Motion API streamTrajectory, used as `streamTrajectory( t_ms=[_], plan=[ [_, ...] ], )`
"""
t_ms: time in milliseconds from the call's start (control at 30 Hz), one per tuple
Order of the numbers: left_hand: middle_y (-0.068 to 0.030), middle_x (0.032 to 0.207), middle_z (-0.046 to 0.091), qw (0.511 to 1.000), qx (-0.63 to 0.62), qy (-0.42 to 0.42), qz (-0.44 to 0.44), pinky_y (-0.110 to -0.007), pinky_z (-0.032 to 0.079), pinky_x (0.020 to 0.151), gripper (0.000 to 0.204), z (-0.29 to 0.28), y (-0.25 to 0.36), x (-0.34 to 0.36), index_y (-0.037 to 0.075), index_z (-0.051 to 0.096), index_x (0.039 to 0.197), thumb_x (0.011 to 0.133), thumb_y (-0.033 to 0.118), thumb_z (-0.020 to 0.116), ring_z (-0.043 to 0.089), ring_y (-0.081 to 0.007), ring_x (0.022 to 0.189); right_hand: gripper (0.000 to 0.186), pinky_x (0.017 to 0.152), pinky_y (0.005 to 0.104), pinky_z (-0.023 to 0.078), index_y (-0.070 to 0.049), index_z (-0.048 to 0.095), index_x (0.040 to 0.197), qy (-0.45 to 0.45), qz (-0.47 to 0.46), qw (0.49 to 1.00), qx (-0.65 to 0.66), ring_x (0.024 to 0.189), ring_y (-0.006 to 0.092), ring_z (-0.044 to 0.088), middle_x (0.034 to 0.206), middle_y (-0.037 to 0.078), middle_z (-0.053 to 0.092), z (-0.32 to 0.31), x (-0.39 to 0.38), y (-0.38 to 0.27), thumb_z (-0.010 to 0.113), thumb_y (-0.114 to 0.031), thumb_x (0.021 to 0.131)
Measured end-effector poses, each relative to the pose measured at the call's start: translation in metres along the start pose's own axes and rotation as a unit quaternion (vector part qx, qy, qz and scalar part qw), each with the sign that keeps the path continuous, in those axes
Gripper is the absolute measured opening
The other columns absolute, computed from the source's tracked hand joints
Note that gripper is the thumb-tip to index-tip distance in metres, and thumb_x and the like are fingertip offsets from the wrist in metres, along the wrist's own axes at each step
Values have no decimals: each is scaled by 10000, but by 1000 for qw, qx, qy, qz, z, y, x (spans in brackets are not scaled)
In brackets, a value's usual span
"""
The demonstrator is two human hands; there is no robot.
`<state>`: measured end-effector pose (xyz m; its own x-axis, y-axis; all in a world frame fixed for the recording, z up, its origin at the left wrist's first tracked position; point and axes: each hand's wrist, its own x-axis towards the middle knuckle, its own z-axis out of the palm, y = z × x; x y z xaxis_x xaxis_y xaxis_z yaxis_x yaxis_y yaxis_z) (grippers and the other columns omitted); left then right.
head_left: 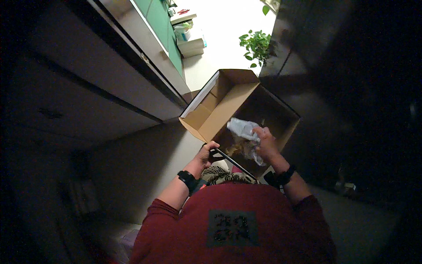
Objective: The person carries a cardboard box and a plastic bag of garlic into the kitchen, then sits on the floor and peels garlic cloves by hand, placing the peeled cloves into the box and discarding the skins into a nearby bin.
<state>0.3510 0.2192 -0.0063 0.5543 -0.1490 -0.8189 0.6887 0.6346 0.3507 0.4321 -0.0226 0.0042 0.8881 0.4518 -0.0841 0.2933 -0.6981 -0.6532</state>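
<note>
A cardboard box (273, 108) with a brown inside and a dark outer edge is held open in front of my body. Its hinged lid (228, 105) is tipped back to the left. My left hand (207, 154) grips the box's near-left corner, fingers wrapped over the rim. Inside the box, my right hand (265, 143) is closed on a crumpled whitish plastic bag (243, 128). Below that hand hangs a clear, shiny part of the plastic. Something yellowish-brown (235, 149) lies beside it, too blurred to name.
Grey cabinet fronts (88, 88) run along the left. Beyond the box, a brightly lit floor (220, 44) holds a leafy green plant (257, 46) and white containers (190, 42) against a green panel (154, 22). The right side is very dark.
</note>
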Motion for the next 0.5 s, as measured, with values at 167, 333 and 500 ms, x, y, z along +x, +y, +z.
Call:
streamTrajectory(
  t_ms=[167, 333, 500],
  plan=[
    [-54, 666, 522, 995, -78, -24, 50, -383, 536, 629, 168, 98, 48, 115, 115, 515, 714, 701, 226, 641, 556, -200, 612, 485, 745, 411, 455, -151, 514, 1045, 46, 14, 997, 64, 868, 369, 548, 944, 162, 529, -74, 153, 120, 637, -19, 595],
    [-68, 686, 537, 998, -16, 52, 33, -407, 532, 637, 186, 176, 135, 243, 103, 505, 732, 683, 225, 637, 572, -214, 631, 478, 768, 328, 457, -88, 518, 1064, 82, 60, 978, 183, 890, 295, 607, 954, 176, 613, -137, 301, 213, 619, 3, 606],
    [-25, 675, 529, 993, 23, 84, 84, -344, 515, 623, 136, 220, 302, 336, 124, 514, 733, 712, 196, 627, 553, -170, 625, 438, 721, 317, 466, -91, 532, 1049, 87, 122, 971, 186, 799, 229, 612, 865, 151, 634, -171, 482, 208, 619, 0, 630]
  ],
)
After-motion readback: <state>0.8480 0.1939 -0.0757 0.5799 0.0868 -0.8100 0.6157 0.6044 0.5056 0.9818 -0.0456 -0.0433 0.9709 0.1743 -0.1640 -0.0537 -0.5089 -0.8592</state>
